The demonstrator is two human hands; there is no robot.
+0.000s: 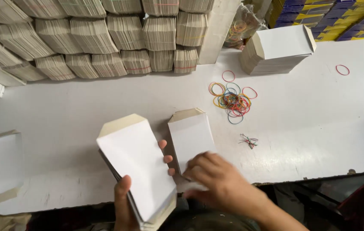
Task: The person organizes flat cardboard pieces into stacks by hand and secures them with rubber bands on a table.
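White paper envelopes with cream flaps fill this workbench. The left hand (124, 201) grips a thick handful of these envelopes (137, 167) from below, thumb on the front face and fingertips curling round the right edge, holding the stack tilted just above the white table (310, 124). Right beside it, a second, smaller stack of envelopes (190, 134) lies flat on the table, and the right hand (220, 182) rests on its near end with fingers bent, pressing down rather than clasping. Beyond lies a loose heap of coloured rubber bands (232, 102). Banded bundles of envelopes (105, 38) are piled along the far edge, a taller loose pile (278, 47) to their right, and another envelope stack (0, 167) at far left.
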